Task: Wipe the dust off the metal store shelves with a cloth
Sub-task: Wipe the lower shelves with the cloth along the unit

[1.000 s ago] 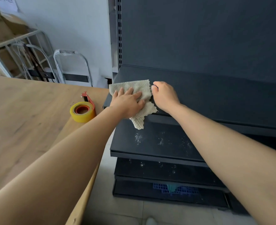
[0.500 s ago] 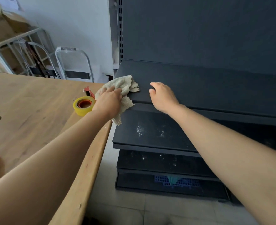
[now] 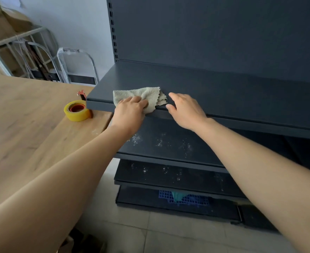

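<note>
A pale ribbed cloth (image 3: 146, 94) lies bunched on the front left part of the dark metal top shelf (image 3: 223, 92). My left hand (image 3: 130, 111) grips the cloth at the shelf's front edge, fingers curled into the fabric. My right hand (image 3: 185, 110) rests just right of the cloth on the same edge, fingers spread and holding nothing. The second shelf (image 3: 168, 143) below carries white dust specks, and so does the third shelf (image 3: 168, 173).
A wooden table (image 3: 23, 125) stands at the left, touching the shelf unit, with a yellow tape roll (image 3: 76, 110) near its far corner. Folded metal frames (image 3: 41, 59) lean against the wall behind. A blue plastic crate (image 3: 185, 199) sits under the lowest shelf.
My left hand drew the cloth left off the shelf's corner, then brought it back right onto the top shelf's front edge. My right hand stayed on the edge and its fingers opened.
</note>
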Action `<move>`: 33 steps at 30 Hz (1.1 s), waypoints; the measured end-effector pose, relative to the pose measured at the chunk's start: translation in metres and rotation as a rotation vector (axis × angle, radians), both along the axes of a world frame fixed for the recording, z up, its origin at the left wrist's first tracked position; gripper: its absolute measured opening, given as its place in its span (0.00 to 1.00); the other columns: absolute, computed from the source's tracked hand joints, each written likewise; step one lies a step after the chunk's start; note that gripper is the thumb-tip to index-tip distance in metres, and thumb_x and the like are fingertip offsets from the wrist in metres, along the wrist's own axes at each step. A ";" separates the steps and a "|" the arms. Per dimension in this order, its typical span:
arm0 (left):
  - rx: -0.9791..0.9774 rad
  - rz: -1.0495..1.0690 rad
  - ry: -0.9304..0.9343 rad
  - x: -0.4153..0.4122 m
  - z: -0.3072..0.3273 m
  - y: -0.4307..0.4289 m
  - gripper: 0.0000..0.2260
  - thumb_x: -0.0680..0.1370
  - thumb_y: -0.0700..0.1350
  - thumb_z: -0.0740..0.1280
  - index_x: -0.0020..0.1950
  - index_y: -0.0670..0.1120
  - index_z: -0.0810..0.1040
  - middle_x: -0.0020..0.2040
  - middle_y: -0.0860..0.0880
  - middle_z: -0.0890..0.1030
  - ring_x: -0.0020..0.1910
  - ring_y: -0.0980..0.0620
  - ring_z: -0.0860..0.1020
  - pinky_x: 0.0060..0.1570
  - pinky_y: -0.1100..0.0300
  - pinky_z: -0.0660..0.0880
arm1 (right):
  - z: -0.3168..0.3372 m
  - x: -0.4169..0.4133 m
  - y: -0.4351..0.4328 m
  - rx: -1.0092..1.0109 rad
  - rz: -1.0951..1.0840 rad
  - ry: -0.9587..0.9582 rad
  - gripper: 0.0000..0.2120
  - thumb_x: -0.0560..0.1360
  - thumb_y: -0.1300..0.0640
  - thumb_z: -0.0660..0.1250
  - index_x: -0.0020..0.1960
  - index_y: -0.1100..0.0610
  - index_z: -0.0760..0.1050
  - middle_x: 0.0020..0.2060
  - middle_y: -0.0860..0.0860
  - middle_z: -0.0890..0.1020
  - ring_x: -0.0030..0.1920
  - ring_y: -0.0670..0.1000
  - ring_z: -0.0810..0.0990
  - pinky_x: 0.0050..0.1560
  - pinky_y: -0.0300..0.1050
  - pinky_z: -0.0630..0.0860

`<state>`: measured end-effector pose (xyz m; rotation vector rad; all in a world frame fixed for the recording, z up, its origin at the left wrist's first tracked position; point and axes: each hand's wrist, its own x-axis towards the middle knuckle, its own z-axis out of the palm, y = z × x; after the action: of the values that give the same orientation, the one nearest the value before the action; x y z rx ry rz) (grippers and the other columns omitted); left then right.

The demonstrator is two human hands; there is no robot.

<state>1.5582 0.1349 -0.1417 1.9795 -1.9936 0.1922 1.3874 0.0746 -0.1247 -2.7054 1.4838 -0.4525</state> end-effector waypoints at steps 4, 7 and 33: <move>-0.113 0.057 -0.026 -0.041 -0.017 0.014 0.18 0.71 0.33 0.62 0.59 0.45 0.74 0.54 0.43 0.75 0.51 0.40 0.72 0.43 0.49 0.68 | -0.010 -0.041 0.008 -0.136 0.112 0.069 0.17 0.81 0.52 0.57 0.65 0.60 0.69 0.61 0.56 0.75 0.61 0.58 0.71 0.58 0.51 0.67; -0.167 0.083 -0.029 -0.058 -0.043 0.029 0.19 0.69 0.32 0.63 0.58 0.45 0.74 0.53 0.42 0.74 0.49 0.39 0.72 0.43 0.47 0.70 | -0.024 -0.059 0.016 -0.276 0.287 0.035 0.14 0.78 0.56 0.62 0.58 0.63 0.75 0.50 0.58 0.78 0.50 0.60 0.76 0.48 0.52 0.72; 0.468 0.290 0.199 0.006 -0.224 -0.036 0.23 0.77 0.61 0.55 0.69 0.52 0.65 0.68 0.43 0.65 0.67 0.40 0.62 0.68 0.43 0.54 | -0.204 -0.002 -0.034 0.300 0.135 0.220 0.24 0.80 0.49 0.57 0.72 0.59 0.59 0.72 0.53 0.61 0.72 0.55 0.59 0.67 0.51 0.62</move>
<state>1.5640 0.0989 -0.3654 2.4548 -1.7288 -0.4299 1.3851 0.0401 -0.3292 -2.6531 1.2760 0.0709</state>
